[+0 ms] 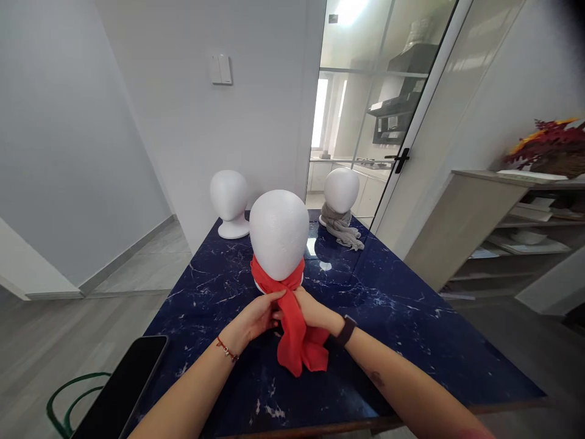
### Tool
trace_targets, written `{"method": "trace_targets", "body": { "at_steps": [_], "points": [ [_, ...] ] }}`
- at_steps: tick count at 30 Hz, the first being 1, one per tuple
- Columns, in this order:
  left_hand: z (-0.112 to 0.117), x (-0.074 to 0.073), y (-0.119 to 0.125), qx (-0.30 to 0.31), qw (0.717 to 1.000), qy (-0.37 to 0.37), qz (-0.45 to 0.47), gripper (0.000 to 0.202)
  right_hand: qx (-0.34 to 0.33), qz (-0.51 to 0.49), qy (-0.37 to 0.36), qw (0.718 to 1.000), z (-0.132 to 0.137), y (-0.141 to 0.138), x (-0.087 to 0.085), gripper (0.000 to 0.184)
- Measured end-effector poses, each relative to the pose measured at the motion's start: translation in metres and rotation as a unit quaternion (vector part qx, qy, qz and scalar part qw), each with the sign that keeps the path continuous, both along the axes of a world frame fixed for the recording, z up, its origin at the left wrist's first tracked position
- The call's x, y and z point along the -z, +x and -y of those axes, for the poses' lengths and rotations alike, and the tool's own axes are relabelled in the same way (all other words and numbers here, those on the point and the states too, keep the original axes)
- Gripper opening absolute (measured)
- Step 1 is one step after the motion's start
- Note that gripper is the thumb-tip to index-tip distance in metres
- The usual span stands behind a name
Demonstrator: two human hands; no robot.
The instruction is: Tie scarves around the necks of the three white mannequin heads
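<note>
A white foam mannequin head [280, 231] stands upright in front of me on the dark blue marbled table [384, 317]. Around its neck goes a red scarf [292, 332], whose loose ends hang down the front onto the tabletop. My left hand [261, 314] grips the scarf just below the head, thumb on top of the cloth. Close beside it, my right hand [313, 310] is closed on the same scarf, its fingers partly hidden behind the red fabric.
Behind, at the left, stands a bare white foam head [229, 201]. A third foam head [341, 190] at the back right wears a grey scarf [340, 225]. A black phone [125, 384] with a green cord lies at the table's left edge. Shelves [493, 225] stand to the right.
</note>
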State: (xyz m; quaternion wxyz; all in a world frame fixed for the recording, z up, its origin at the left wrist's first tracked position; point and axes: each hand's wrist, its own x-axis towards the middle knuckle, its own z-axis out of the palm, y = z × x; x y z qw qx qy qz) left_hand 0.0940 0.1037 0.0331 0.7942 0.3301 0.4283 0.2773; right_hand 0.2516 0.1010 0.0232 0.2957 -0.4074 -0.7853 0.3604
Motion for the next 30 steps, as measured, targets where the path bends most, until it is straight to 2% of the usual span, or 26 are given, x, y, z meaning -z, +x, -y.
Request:
{"method": "trace_targets", "body": {
  "at_steps": [2, 3, 5, 8, 12, 16, 19, 23, 27, 30],
  "points": [
    [0.001, -0.001, 0.002, -0.027, 0.999, 0.035, -0.025, 0.026, -0.074, -0.05, -0.106, 0.99, -0.005, 0.014, -0.01, 0.031],
    [0.002, -0.001, 0.003, -0.039, 0.997, 0.052, -0.035, 0.027, -0.091, -0.073, -0.159, 0.98, -0.006, 0.021, -0.014, 0.032],
    [0.004, -0.002, 0.006, -0.044, 0.995, 0.08, -0.046, 0.03, -0.085, -0.126, -0.248, 0.957, -0.007, 0.032, -0.022, 0.034],
    [0.006, -0.002, 0.008, -0.034, 0.988, 0.136, -0.058, 0.033, -0.022, -0.184, -0.332, 0.925, -0.003, 0.035, -0.023, 0.035],
    [0.008, -0.002, 0.01, -0.038, 0.975, 0.197, -0.091, 0.041, 0.011, -0.243, -0.312, 0.918, 0.005, 0.015, -0.011, 0.038],
    [0.008, -0.011, 0.004, 0.012, 0.979, 0.186, -0.077, 0.038, -0.011, -0.327, -0.313, 0.892, 0.007, 0.002, 0.0, 0.041],
    [0.006, -0.019, -0.005, 0.042, 0.975, 0.201, -0.09, 0.029, 0.005, -0.336, -0.338, 0.879, 0.002, 0.006, 0.005, 0.039],
    [0.004, -0.027, -0.016, 0.052, 0.968, 0.198, -0.143, 0.032, 0.056, -0.316, -0.361, 0.876, -0.005, 0.011, 0.013, 0.033],
    [0.002, -0.037, -0.027, 0.054, 0.969, 0.194, -0.14, 0.024, 0.063, -0.299, -0.325, 0.895, -0.009, 0.01, 0.019, 0.027],
    [-0.002, -0.046, -0.036, 0.053, 0.979, 0.177, -0.081, 0.016, 0.091, -0.237, -0.239, 0.937, -0.007, 0.007, 0.021, 0.016]
  ]
}}
